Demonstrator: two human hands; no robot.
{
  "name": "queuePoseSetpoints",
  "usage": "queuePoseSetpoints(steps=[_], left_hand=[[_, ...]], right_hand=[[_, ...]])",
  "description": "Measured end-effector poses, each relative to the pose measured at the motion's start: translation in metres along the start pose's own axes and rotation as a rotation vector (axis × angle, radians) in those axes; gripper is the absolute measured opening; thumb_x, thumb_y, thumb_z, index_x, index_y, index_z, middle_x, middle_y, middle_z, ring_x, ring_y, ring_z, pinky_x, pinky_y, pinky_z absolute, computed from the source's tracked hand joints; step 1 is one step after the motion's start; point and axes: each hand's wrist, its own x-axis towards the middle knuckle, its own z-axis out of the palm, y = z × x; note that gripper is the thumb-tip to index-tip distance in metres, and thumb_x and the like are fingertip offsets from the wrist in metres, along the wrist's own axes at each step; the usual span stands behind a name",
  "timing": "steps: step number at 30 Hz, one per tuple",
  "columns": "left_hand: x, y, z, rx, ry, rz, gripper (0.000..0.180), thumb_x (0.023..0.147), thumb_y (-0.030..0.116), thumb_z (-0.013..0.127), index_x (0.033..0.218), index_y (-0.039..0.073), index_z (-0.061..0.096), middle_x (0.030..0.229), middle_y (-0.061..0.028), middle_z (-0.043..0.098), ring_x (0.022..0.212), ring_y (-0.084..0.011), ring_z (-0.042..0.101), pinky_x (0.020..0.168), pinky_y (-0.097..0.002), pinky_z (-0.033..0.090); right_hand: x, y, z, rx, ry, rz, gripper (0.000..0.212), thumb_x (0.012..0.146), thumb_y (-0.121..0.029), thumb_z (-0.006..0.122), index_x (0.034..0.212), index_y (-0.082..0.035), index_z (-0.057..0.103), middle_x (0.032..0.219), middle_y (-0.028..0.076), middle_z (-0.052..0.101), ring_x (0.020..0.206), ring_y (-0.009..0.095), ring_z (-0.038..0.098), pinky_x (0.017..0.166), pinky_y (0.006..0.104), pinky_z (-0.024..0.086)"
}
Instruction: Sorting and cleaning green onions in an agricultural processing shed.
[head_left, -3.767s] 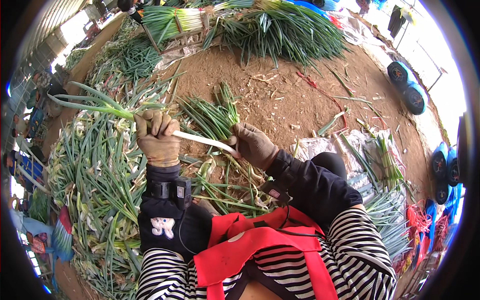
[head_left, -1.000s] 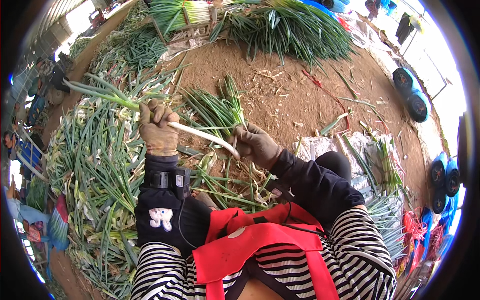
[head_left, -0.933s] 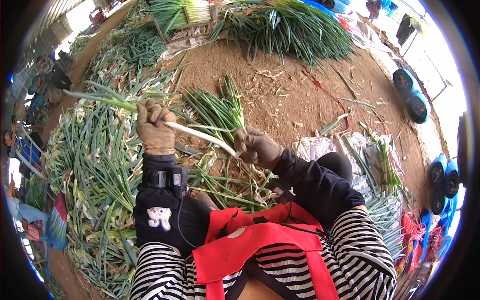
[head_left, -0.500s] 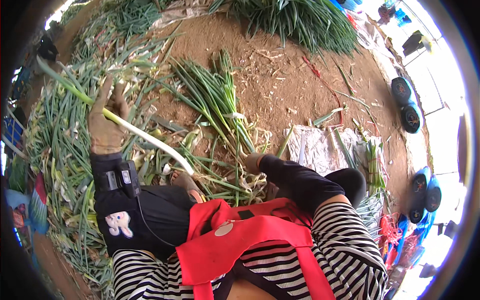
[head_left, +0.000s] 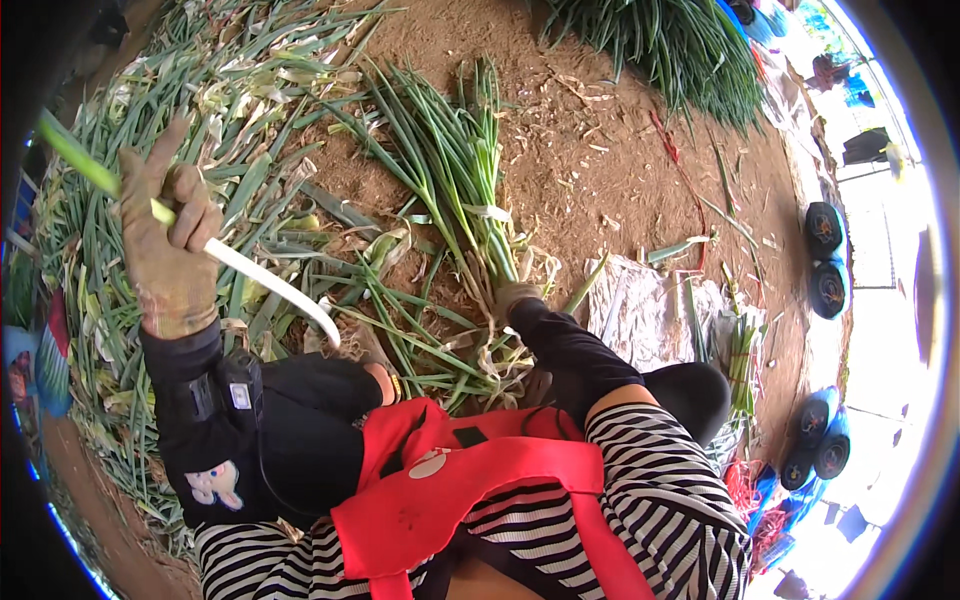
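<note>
Where bare soil (head_left: 590, 185) begins, right hand (head_left: 517, 297) (grip unclear) sits — left hand (head_left: 172, 248) grips scallion (head_left: 277, 286).

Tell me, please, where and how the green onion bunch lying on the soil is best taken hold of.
I would take the bunch by its lower stems, coming from the near side, where the right hand is. The stems draw together there into a narrow neck, while the leaves fan out toward the far side, so they would probably gather less easily.

Brown gloves (head_left: 168, 265), black sleeves (head_left: 190, 440), red apron (head_left: 390, 520), striped top (head_left: 665, 470).
</note>
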Motion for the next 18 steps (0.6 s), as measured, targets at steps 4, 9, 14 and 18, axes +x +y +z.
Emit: queuePoseSetpoints(steps=[4, 9, 14, 18], left_hand=[[0.001, 0.002, 0.008, -0.004, -0.072, -0.024, 0.045, 0.1, 0.037, 0.037, 0.119, 0.001, 0.056, 0.067, 0.0028, 0.037, 0.041, -0.0024, 0.025, 0.034, -0.016, 0.023], [-0.014, 0.006, -0.001, 0.01, -0.078, -0.013, 0.044, 0.101, 0.034, 0.036, 0.118, -0.002, 0.054, 0.067, 0.0023, 0.034, 0.039, -0.0027, 0.023, 0.032, -0.0163, 0.021], [-0.018, -0.001, 0.013, 0.055, 0.034, -0.003, 0.045, 0.099, 0.037, 0.038, 0.112, -0.001, 0.057, 0.064, 0.0026, 0.037, 0.037, -0.0025, 0.023, 0.03, -0.0166, 0.021], [-0.019, 0.0, 0.013, 0.091, 0.08, -0.014, 0.046, 0.097, 0.044, 0.041, 0.103, 0.002, 0.06, 0.059, 0.0033, 0.042, 0.035, -0.0017, 0.027, 0.03, -0.0166, 0.025]], right_hand=[[0.039, 0.056, 0.01, 0.065, -0.106, 0.062, 0.039, 0.081, -0.034, 0.055, 0.106, -0.007, 0.067, 0.107, 0.015, 0.065, 0.102, 0.032, 0.062, 0.085, 0.0416, 0.049], [0.038, 0.009, -0.037, 0.415, 0.24, -0.055, 0.044, 0.082, -0.039, 0.056, 0.112, -0.007, 0.061, 0.107, 0.02, 0.063, 0.103, 0.036, 0.059, 0.087, 0.0427, 0.047], [0.053, -0.023, -0.037, 0.413, 0.279, 0.044, 0.044, 0.081, -0.041, 0.058, 0.111, -0.008, 0.061, 0.107, 0.021, 0.062, 0.101, 0.035, 0.06, 0.086, 0.0439, 0.047], [0.064, -0.016, -0.05, 0.39, 0.188, 0.074, 0.042, 0.08, -0.041, 0.058, 0.102, -0.006, 0.065, 0.103, 0.019, 0.063, 0.097, 0.033, 0.061, 0.083, 0.0431, 0.048]])
